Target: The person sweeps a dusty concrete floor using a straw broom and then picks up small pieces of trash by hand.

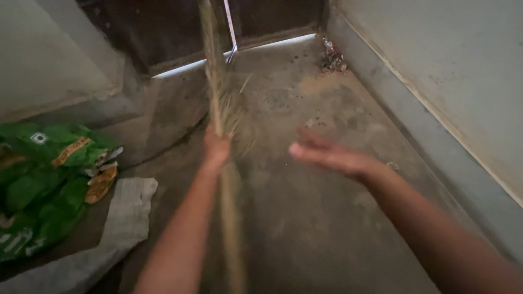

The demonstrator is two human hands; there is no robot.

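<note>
The left hand [216, 148] has its fingers clamped on a broom [220, 103], a long bundle of dry, straw-coloured grass stalks that runs from the bottom edge up past the top of the frame, both ends cut off and blurred. The right hand [332, 158] hovers near it over the floor [305, 218], fingers straight, together and empty, its outline smeared. The floor is rough, stained grey concrete. At left lie crinkled green bags [43, 179] and a limp grey cloth [128, 212]. Small litter [332, 59] sits in the far corner, too small to make out.
</note>
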